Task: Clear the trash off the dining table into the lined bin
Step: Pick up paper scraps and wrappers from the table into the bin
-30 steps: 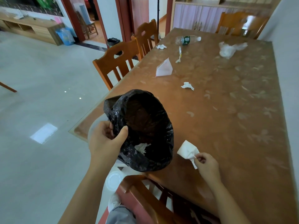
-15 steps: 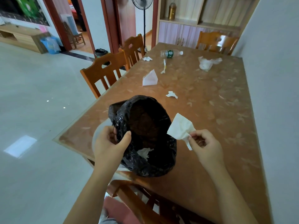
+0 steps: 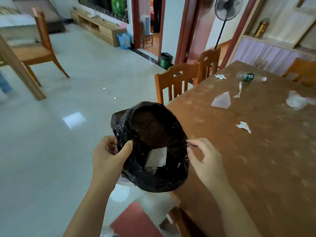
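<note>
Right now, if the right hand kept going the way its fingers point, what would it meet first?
The right hand has its fingertips aimed left at the bin's black liner, right at its near rim. It would probably meet that rim first, then the white tissue inside, though depth is hard to judge.

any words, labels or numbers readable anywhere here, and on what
None can be read.
Plastic bottle lying at the far end of the dining table: green label, print too small and blurred to read.
Green panel on the far wall: no letters can be made out.
Lined bin and the tissue inside it: no print visible.
</note>
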